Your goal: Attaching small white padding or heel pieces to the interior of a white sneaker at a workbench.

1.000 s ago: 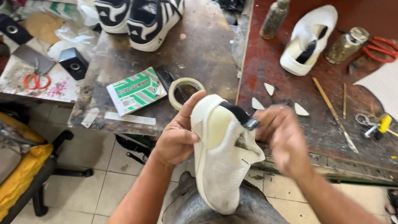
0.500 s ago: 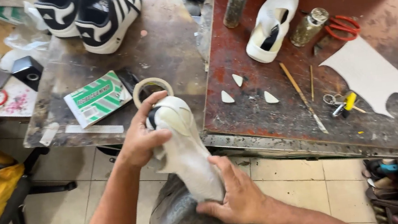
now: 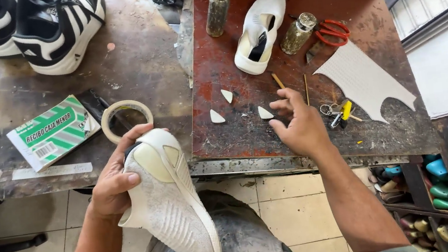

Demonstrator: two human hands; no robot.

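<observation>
1. Our left hand (image 3: 110, 182) grips a white sneaker (image 3: 168, 204), sole up, over our lap.
2. Our right hand (image 3: 299, 125) has let go of the sneaker since half a second ago; now it is empty, fingers spread, over the red board (image 3: 236, 136).
3. Its fingertips are nearest a small white triangular piece (image 3: 265, 112), beside two others.

Bare forearms, no sleeves, grey trousers (image 3: 238, 238), ringless hands
</observation>
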